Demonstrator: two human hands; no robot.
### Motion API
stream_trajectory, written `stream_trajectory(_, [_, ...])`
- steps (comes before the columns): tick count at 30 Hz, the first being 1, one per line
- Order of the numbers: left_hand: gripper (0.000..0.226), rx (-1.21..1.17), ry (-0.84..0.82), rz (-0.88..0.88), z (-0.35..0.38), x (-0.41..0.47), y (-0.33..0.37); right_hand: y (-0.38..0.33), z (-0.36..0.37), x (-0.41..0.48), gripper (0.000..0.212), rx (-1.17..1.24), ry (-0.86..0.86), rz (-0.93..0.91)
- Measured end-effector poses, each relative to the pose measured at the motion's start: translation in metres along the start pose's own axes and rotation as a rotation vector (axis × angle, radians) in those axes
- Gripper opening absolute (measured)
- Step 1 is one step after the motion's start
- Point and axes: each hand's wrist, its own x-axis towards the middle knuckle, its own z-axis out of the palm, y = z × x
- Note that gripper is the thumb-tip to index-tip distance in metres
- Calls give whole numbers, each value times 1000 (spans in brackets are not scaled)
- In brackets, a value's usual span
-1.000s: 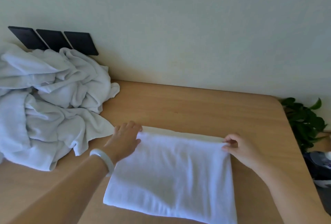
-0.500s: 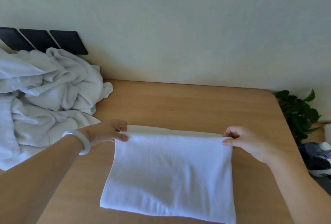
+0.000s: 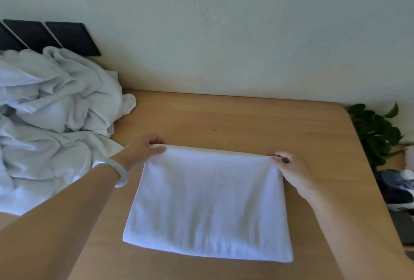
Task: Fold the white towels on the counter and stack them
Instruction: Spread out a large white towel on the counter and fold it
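A white towel [image 3: 208, 201], folded into a rectangle, lies on the wooden counter [image 3: 224, 123] in front of me. My left hand [image 3: 143, 149] pinches its far left corner and my right hand [image 3: 289, 167] pinches its far right corner. The far edge is lifted slightly off the counter between them. A heap of unfolded white towels [image 3: 49, 118] lies at the left of the counter against the wall.
Dark switch plates [image 3: 67, 35] are on the wall behind the heap. A green plant [image 3: 376, 132] and dark objects [image 3: 396, 188] stand off the counter's right edge. Bare wood shows beyond the towel, up to the wall.
My left hand went from resting flat on the far left corner to pinching it. Both hands have raised the far edge a little. The view has shifted rightward.
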Motion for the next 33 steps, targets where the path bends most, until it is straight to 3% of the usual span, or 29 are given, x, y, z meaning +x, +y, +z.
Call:
stream_trajectory(4, [15,86,-21,-24,0,8,-14,1,6,4,23,137,79,87])
stream_trajectory(6, [11,155,51,-62,4,15,-21,-3,11,10,10,146,120,100])
stream_trajectory(10, [13,223,185,-106,13,23,-18,-19,20,27,6,174,199,30])
stream_trajectory(12, [16,196,227,-184,12,21,-13,-25,24,34,18,101,188,-51])
stream_trajectory(14, [25,354,307,-232,14,15,0,-32,27,31,24,-136,245,-163])
stream_trajectory(17, [28,660,539,40,44,-16,34,-45,47,8,29,-539,468,-508])
stream_trajectory(19, [34,677,439,273,82,-42,45,-49,77,-23,41,-645,373,-759])
stream_trajectory(21, [53,772,200,314,108,-54,33,-36,107,-43,51,-827,140,-888])
stream_trajectory(24, [61,806,118,266,100,-40,-1,-11,98,-24,63,-1025,-3,-800])
stream_trajectory(28, [67,830,156,174,87,-26,-11,5,53,15,75,-868,133,-350])
stream_trajectory(33, [74,811,119,182,81,-23,-5,0,52,18,65,-756,67,-280])
